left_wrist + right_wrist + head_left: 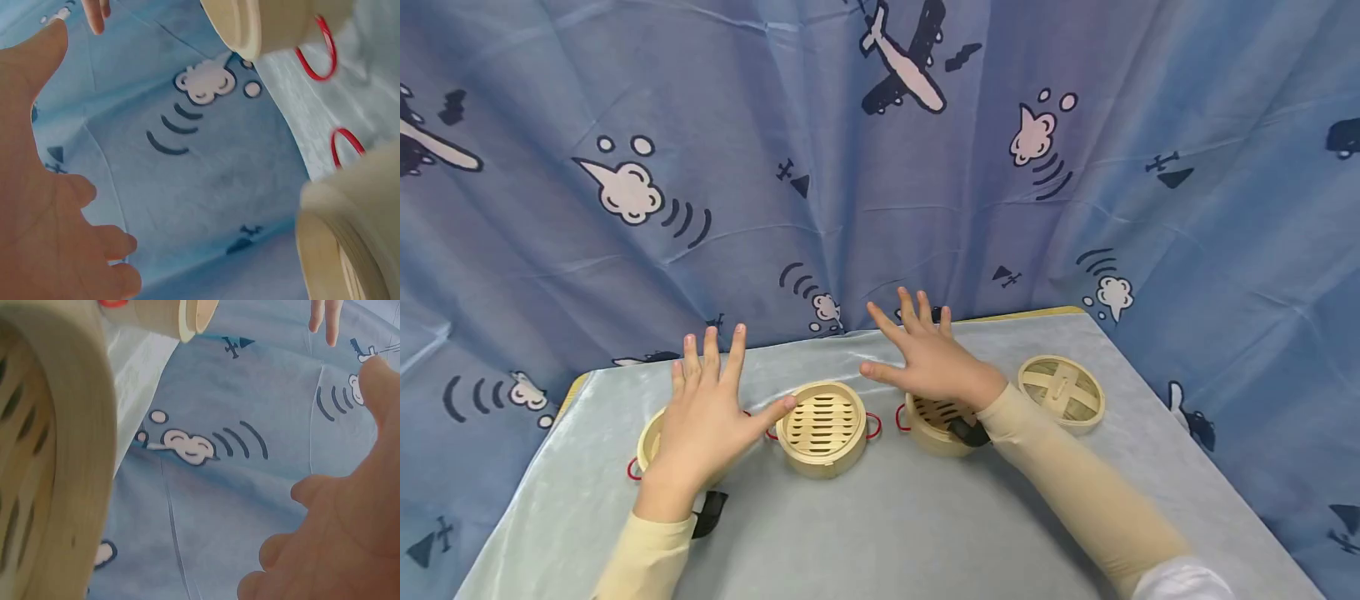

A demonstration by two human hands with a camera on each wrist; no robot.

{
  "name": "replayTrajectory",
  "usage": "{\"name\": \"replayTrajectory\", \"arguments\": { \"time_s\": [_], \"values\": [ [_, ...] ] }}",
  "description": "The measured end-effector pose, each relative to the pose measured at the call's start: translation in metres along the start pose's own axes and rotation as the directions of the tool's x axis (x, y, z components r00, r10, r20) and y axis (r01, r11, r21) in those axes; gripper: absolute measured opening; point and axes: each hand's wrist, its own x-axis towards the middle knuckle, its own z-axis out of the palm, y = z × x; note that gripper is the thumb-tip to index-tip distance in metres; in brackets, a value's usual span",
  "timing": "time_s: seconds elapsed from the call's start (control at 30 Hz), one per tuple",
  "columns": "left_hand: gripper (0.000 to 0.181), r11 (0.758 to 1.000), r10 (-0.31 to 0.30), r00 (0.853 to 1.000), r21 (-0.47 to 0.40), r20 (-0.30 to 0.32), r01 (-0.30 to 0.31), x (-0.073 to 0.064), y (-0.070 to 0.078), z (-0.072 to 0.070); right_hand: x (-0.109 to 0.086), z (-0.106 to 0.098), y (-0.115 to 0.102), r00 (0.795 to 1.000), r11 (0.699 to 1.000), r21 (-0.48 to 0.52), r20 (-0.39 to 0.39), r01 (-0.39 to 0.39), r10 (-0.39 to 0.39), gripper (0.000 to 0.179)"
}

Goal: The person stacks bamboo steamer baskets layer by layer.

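A patterned blue curtain [760, 167] fills the back and both sides. Against it stands a table [1067, 312], spread with a pale grey cloth [880, 533]. Beige sleeves [1082, 483] reach in over the cloth. The left hand [703, 417] is raised, empty, its fingers straight and spread, partly hiding the left steamer basket [649, 442]; in the head view its thumb overlaps the rim of the middle steamer basket [822, 463], while the left wrist view shows this hand apart from the baskets there. The right hand [928, 362], likewise empty and splayed, is held up so that it and its wrist partly cover the right steamer basket [934, 435]. The three round baskets stand in a row on the cloth, slats showing in the middle and right ones. Right of them lies a round woven lid [1063, 390], near the right sleeve. A black piece [709, 514] sits at each wrist. Thin red handles [873, 426] loop out from the baskets' sides
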Motion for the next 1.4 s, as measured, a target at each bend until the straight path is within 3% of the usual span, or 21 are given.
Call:
{"name": "replayTrajectory", "arguments": {
  "time_s": [0.4,0.77,0.97,1.13,1.27,1.4],
  "values": [
    [0.116,0.997,-0.075,0.997,-0.023,-0.009,0.074,-0.017,-0.032,-0.007,0.008,0.031,-0.014,0.996,0.994,0.060,0.020,0.086,-0.088,0.089],
    [0.119,0.987,-0.149,0.988,-0.072,-0.033,0.147,-0.036,-0.058,-0.010,0.007,0.047,-0.031,0.986,0.968,0.207,0.064,0.138,-0.154,0.101],
    [0.106,0.980,-0.181,0.976,-0.110,-0.123,0.168,-0.047,-0.072,-0.011,0.009,0.055,-0.036,0.978,0.964,0.199,0.078,0.174,-0.192,0.102],
    [0.099,0.980,-0.172,0.967,-0.134,-0.188,0.148,-0.056,-0.083,-0.009,0.010,0.060,-0.042,0.972,0.956,0.225,0.096,0.189,-0.215,0.107],
    [0.099,0.978,-0.166,0.972,-0.152,-0.166,0.141,-0.061,-0.092,-0.007,0.011,0.065,-0.044,0.969,0.954,0.242,0.123,0.179,-0.213,0.110],
    [0.102,0.966,-0.191,0.978,-0.194,-0.083,0.173,-0.065,-0.101,-0.006,0.013,0.069,-0.045,0.971,0.957,0.232,0.119,0.177,-0.208,0.114]
  ]
}}
